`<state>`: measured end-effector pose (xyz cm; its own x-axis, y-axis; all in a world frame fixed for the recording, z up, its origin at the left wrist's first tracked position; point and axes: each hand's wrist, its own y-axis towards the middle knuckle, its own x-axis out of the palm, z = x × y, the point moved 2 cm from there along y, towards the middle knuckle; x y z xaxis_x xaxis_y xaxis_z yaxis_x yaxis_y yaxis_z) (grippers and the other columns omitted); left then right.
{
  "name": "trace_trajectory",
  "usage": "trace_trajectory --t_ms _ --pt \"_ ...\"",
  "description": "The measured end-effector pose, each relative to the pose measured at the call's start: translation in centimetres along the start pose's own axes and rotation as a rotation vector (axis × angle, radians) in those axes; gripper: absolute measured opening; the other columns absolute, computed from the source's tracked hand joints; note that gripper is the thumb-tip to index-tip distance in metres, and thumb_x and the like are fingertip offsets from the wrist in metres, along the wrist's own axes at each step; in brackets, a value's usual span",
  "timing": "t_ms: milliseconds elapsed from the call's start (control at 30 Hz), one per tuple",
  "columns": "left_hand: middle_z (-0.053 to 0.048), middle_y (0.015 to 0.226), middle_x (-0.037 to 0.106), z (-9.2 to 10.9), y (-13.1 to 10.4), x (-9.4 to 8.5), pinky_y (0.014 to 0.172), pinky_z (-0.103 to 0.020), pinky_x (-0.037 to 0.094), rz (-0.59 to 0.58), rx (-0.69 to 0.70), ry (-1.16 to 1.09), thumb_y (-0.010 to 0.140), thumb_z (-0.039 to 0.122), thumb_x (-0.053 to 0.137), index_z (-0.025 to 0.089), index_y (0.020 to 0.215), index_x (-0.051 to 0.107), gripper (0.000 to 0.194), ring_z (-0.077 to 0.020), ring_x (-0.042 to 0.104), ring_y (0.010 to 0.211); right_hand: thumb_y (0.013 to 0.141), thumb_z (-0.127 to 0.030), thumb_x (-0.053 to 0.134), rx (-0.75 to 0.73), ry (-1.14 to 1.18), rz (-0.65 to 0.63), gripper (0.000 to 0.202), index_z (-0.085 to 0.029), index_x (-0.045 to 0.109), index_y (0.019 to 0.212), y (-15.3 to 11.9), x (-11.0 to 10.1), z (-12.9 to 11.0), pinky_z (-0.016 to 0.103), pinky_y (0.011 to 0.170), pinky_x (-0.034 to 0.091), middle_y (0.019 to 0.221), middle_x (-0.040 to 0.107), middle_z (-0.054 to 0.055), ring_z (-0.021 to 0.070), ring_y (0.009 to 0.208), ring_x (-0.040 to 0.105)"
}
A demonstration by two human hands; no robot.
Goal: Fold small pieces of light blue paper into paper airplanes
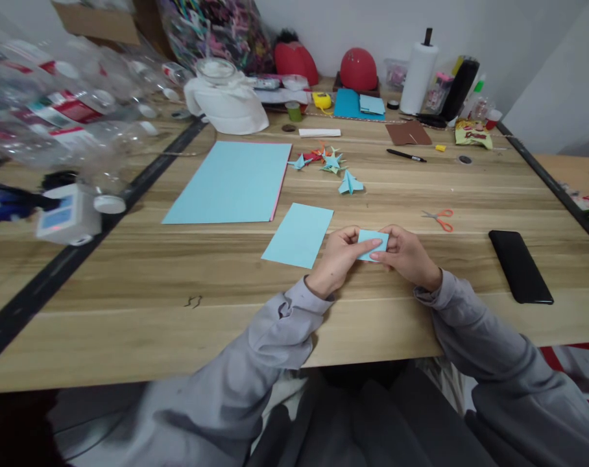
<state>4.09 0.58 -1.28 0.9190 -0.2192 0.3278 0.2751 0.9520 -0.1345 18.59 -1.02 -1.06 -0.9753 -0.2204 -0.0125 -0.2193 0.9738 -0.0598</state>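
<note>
Both hands are meeting above the near part of the wooden table (pixel 216 337), pinching one small light-blue paper (pixel 373 235) between them; the left hand (pixel 340 256) is gripping its left side, the thumb lying across the upper face and the fingers curling behind; the right hand (pixel 406 256) is closing on the right side in a similar pinch, its thumb pressing near the lower edge; a light-blue rectangular sheet (pixel 299 235) is lying just beside the left hand; a larger light-blue sheet (pixel 233 181) is resting beyond it, a pink edge showing along its right side; small folded paper figures (pixel 332 162) are clustering farther back; orange-handled scissors (pixel 443 220) are lying beyond the right hand, while a black phone (pixel 521 266) is resting farther to the right.
</note>
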Motion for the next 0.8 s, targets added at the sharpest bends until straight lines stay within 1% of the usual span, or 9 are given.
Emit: trace_trajectory --t_ms 100,300,433,533,633,800 --pt "0.002 0.063 0.062 -0.1 -0.1 0.1 0.054 -0.024 0.043 -0.043 -0.012 0.007 0.045 0.031 0.093 0.014 0.068 0.065 0.04 -0.0101 0.054 0.056 0.059 -0.029 0.084 0.007 0.002 -0.015 0.053 -0.022 0.046 0.095 0.0 0.1 0.1 0.018 0.037 0.039 0.057 0.062 -0.01 0.0087 0.043 0.054" --pt "-0.002 0.07 0.067 -0.2 0.0 0.0 0.059 -0.025 0.043 -0.025 0.063 0.089 0.053 0.035 0.089 0.014 0.068 0.07 0.033 -0.0128 0.057 0.064 0.06 -0.029 0.084 -0.024 -0.033 -0.039 0.052 -0.022 0.048 0.097 0.1 0.2 0.3 0.019 0.037 0.041 0.054 0.058 -0.011 0.0087 0.042 0.051" --pt "-0.001 0.067 0.066 0.1 0.0 0.0 0.058 -0.025 0.042 0.017 0.136 0.103 0.061 0.039 0.085 0.016 0.065 0.072 0.026 -0.0124 0.055 0.063 0.063 -0.032 0.084 -0.049 -0.039 -0.041 0.051 -0.021 0.052 0.102 0.1 0.1 0.2 0.02 0.038 0.041 0.052 0.055 -0.012 0.0081 0.04 0.049" --pt "0.0 0.064 0.064 0.3 0.1 -0.3 0.058 -0.025 0.042 0.061 0.165 0.105 0.065 0.039 0.081 0.017 0.065 0.072 0.024 -0.0117 0.053 0.06 0.068 -0.036 0.081 -0.101 -0.041 -0.027 0.045 -0.02 0.057 0.103 0.0 0.0 -0.1 0.02 0.039 0.041 0.053 0.056 -0.011 0.0074 0.04 0.049" --pt "0.0 0.065 0.066 0.5 0.2 -0.5 0.062 -0.025 0.044 0.086 0.168 0.04 0.064 0.036 0.082 0.017 0.063 0.071 0.022 -0.0119 0.055 0.062 0.073 -0.04 0.078 -0.158 -0.043 -0.004 0.04 -0.019 0.065 0.104 0.0 -0.2 -0.2 0.022 0.041 0.042 0.055 0.059 -0.008 0.0073 0.04 0.049" --pt "0.0 0.063 0.066 0.8 0.1 -0.4 0.062 -0.026 0.043 0.095 0.185 -0.001 0.062 0.034 0.084 0.017 0.06 0.071 0.022 -0.0123 0.055 0.062 0.074 -0.038 0.078 -0.191 -0.05 -0.006 0.034 -0.018 0.072 0.101 0.1 -0.3 -0.1 0.021 0.043 0.043 0.056 0.059 -0.007 0.0062 0.042 0.049"
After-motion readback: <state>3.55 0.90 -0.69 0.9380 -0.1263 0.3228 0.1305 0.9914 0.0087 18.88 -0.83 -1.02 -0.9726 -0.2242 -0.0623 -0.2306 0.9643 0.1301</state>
